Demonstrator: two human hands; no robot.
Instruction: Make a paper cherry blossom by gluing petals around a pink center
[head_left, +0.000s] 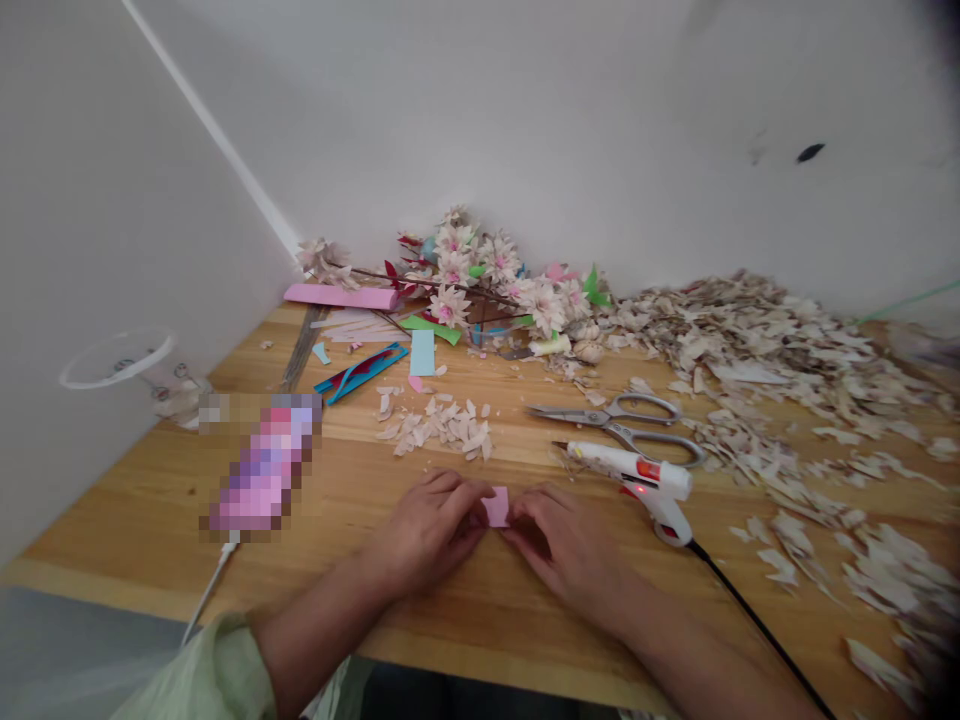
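Note:
A small pink piece of paper (497, 507) is held between my two hands, low over the front of the wooden table. My left hand (435, 520) pinches its left edge, fingers closed. On the other side my right hand (559, 535) grips the right edge between thumb and fingertips. Just beyond my hands lies a loose heap of pale petal-shaped pieces (442, 428). To the right, a white hot glue gun (630, 470) rests on its side with a red light on, and grey-handled scissors (622, 420) lie behind it.
Flower branches (457, 275) lie along the back wall beside a pink paper roll (341, 297). Dried shavings (750, 330) cover the right side. A blurred-out phone (262, 465) with a white cable lies left. The glue gun's black cord (757, 625) crosses the front right.

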